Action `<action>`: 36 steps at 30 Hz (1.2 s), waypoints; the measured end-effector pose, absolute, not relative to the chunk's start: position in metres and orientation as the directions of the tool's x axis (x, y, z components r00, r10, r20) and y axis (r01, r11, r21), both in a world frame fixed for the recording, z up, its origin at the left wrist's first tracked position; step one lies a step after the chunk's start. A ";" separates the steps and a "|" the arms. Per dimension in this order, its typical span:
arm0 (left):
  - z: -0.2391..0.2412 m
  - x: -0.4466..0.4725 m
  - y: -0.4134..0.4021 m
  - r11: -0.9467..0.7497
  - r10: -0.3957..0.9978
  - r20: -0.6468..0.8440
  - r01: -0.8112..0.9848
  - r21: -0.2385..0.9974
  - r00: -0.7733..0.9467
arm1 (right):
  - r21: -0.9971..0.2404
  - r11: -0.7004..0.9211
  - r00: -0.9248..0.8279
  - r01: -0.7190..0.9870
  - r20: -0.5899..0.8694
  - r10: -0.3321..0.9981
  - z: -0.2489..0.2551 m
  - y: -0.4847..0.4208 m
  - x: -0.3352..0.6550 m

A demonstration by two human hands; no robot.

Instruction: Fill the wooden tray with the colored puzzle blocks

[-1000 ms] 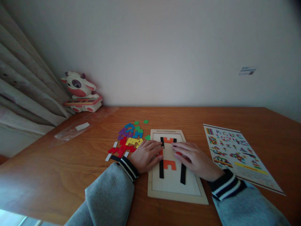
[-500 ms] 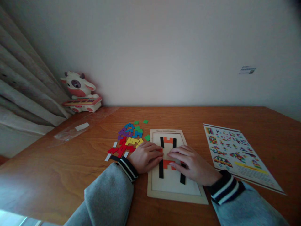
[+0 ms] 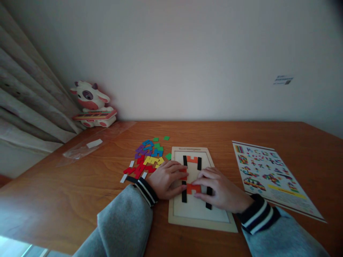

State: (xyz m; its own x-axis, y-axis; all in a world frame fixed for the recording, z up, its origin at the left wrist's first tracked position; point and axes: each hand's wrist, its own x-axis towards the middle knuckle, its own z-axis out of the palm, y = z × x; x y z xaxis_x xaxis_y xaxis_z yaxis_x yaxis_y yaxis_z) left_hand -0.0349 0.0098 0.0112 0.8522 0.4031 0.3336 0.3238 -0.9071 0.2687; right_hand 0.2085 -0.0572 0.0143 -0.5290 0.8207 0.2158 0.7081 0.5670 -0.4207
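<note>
A pale wooden puzzle tray (image 3: 199,223) lies on the brown table in front of me. Inside it are black bars (image 3: 184,195) and orange notched pieces (image 3: 192,159). My left hand (image 3: 165,179) rests on the tray's left edge, fingers curled against a red-orange piece (image 3: 184,170) at the left bar. My right hand (image 3: 220,190) lies over the tray's right side, with thumb and fingers pressed on the lower orange piece (image 3: 193,188). Both sleeves are grey with striped cuffs.
A heap of coloured puzzle pieces (image 3: 148,156) lies left of the tray, with white and black strips near my left cuff. A printed pattern sheet (image 3: 268,172) lies to the right. A cow toy (image 3: 91,105) and a clear plastic bag (image 3: 85,147) sit at the back left by a curtain.
My right hand has drawn back from the tray's upper right toward me and now touches the lower orange piece. My left hand has barely moved.
</note>
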 end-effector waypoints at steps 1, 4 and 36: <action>0.011 -0.035 0.010 -0.908 0.400 0.336 0.320 0.271 0.853 | -0.433 0.566 -0.534 0.702 0.205 0.820 0.016 -0.058 0.208; 0.010 -0.036 0.010 -0.907 0.401 0.337 0.319 0.273 0.852 | -0.462 0.575 -0.558 0.675 0.190 0.808 0.019 -0.060 0.206; 0.017 -0.031 0.008 -0.878 0.462 0.225 0.407 0.252 0.858 | -0.314 0.463 -0.360 0.829 0.333 0.872 -0.008 -0.040 0.230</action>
